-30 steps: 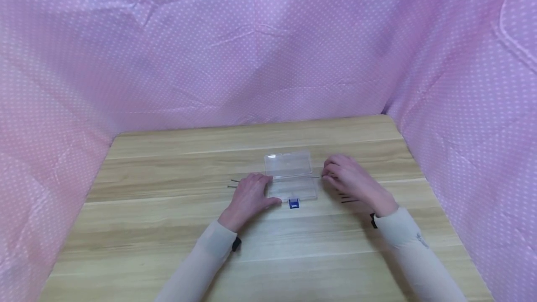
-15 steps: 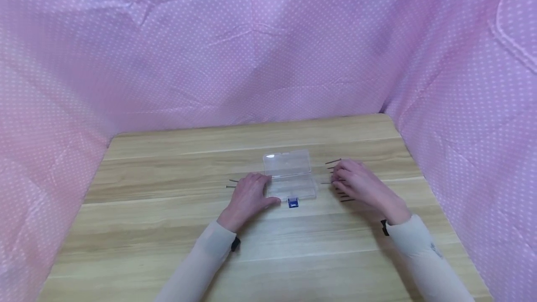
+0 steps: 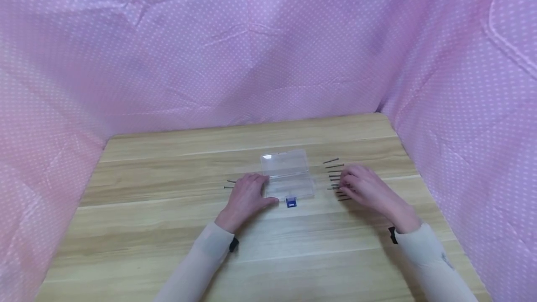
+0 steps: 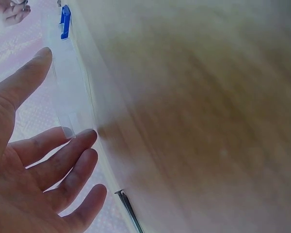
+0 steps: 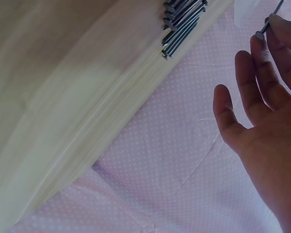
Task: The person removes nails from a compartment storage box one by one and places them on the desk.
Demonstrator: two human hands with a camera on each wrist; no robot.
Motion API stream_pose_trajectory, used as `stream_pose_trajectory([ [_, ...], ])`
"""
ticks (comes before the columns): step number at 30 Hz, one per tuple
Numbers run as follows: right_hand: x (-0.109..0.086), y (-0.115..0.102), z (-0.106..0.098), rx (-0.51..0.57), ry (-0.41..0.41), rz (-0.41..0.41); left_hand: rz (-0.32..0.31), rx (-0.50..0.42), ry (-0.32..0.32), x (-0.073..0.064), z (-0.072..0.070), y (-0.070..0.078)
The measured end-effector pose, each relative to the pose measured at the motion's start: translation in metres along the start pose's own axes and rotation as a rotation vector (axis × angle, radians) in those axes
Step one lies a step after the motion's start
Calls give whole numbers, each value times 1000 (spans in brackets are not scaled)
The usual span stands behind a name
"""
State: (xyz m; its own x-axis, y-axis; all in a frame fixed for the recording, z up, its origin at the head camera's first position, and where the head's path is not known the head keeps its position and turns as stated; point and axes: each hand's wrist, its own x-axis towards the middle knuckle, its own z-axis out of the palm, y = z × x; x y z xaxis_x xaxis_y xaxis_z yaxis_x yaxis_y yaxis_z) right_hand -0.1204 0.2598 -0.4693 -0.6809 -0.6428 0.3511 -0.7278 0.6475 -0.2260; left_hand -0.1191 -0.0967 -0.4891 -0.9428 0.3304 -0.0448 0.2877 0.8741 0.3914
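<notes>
A clear plastic box (image 3: 291, 182) lies on the table with its lid (image 3: 283, 164) folded back and a blue latch (image 3: 291, 202) at its front. My left hand (image 3: 247, 195) spans the box's left end, thumb at the front edge and forefinger near the hinge; in the left wrist view its fingers (image 4: 68, 167) are loosely bent. To the right of the box, my right hand (image 3: 369, 189) pinches a nail (image 5: 265, 27) between thumb and fingertips, its head showing in the right wrist view. Beside and under this hand lies a row of several nails (image 3: 334, 167).
Left of the left hand, nails (image 3: 228, 187) lie partly hidden by it; one nail (image 4: 129, 211) shows in the left wrist view. A wooden table (image 3: 168, 227) carries everything. Pink dotted cloth (image 3: 251, 59) hangs behind and along both sides.
My right hand has moved right and towards me, away from the box's right side to the row of nails, still pinching a nail. The left hand stays at the box.
</notes>
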Motion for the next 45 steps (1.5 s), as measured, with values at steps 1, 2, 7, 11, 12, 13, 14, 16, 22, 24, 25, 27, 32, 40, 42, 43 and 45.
stream_pose_trajectory([
  [1,-2,0,0,1,-1,2,1,0,2,0,0,0],
  [2,-4,0,0,-1,-6,7,2,0,2,0,1,0],
  [7,-12,-2,-2,-10,-13,17,2,1,4,0,1,0],
  [11,-17,-2,-3,-26,-3,-2,-1,-1,5,0,1,0],
  [12,-18,-2,-3,-30,-1,-7,-3,-2,4,0,0,1],
  [13,-19,-1,-3,-33,-1,-9,-3,0,6,0,0,1],
  [14,-20,-1,-2,-31,-1,-10,-2,1,7,1,0,1],
  [16,-22,-2,-2,-32,-8,-9,-2,3,5,1,-1,1],
  [22,-29,-4,1,-30,-49,15,-3,0,1,1,-3,1],
  [24,-31,-4,1,-29,-58,24,-8,-4,-3,1,-3,1],
  [25,-32,-4,2,-31,-59,27,-10,-4,-5,1,-4,1],
  [27,-33,-4,2,-28,-59,32,-14,-7,-9,1,-4,1],
  [32,-35,-4,5,-33,-68,43,-9,-9,-8,2,-4,1],
  [40,-38,-2,7,-40,-83,52,2,-4,-5,2,-4,0],
  [42,-38,-1,7,-42,-87,55,4,-2,-4,2,-4,0],
  [43,-38,-1,7,-41,-91,61,3,-1,-4,2,-4,-1],
  [45,-39,-1,7,-39,-99,71,2,1,-7,2,-3,-1],
])
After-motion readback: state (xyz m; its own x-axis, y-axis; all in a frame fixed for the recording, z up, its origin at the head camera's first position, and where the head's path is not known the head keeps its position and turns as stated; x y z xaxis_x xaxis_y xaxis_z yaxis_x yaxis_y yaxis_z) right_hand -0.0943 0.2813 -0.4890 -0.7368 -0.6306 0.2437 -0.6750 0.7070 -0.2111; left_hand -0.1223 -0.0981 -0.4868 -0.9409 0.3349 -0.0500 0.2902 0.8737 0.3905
